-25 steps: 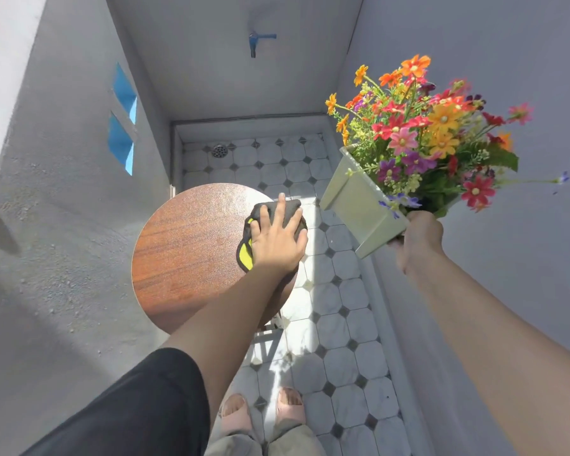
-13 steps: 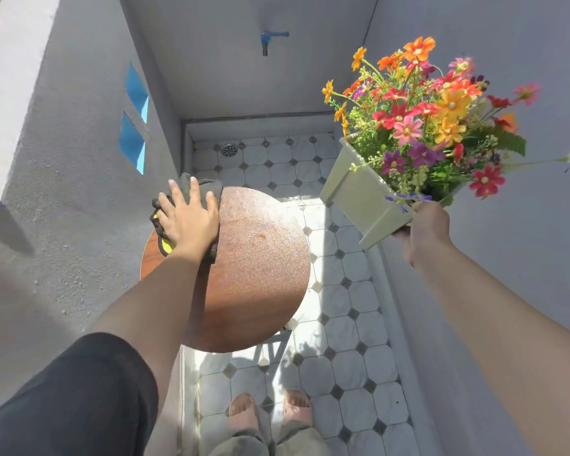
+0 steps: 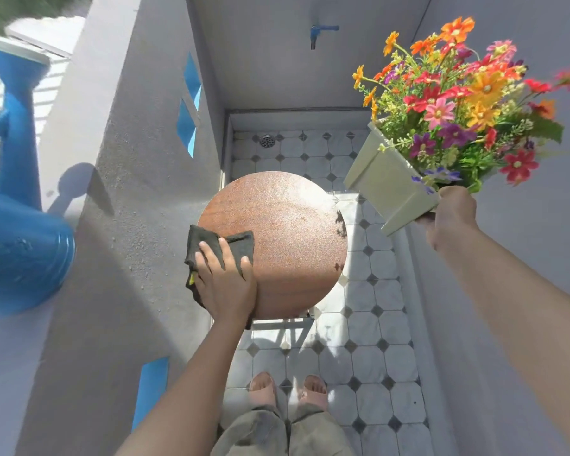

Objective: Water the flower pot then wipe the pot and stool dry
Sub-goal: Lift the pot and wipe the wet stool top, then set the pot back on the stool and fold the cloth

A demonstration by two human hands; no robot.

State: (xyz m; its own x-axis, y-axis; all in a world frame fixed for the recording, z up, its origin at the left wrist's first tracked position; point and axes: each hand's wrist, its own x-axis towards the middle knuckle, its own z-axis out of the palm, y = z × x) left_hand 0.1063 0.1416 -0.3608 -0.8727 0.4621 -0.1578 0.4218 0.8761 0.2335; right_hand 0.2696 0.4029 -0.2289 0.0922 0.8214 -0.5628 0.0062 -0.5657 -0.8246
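Observation:
A round wooden stool (image 3: 287, 232) stands on the tiled floor in the middle of the view. My left hand (image 3: 226, 284) presses a dark grey cloth (image 3: 208, 241) flat against the stool's near left edge. Up at the right, my right hand (image 3: 451, 215) grips the bottom corner of a pale green square flower pot (image 3: 389, 189). The pot is tilted in the air, clear of the stool, and filled with bright mixed flowers (image 3: 458, 103).
A big blue watering can (image 3: 17, 232) sits on the ledge at the far left. Grey walls (image 3: 139, 179) close in on both sides. A blue tap (image 3: 320, 31) is on the back wall, a floor drain (image 3: 267, 140) below it. My feet (image 3: 288, 390) stand before the stool.
My left hand has slid the cloth from the stool's right side to its far left, then back toward me along the left edge. The pot stays lifted in my right hand.

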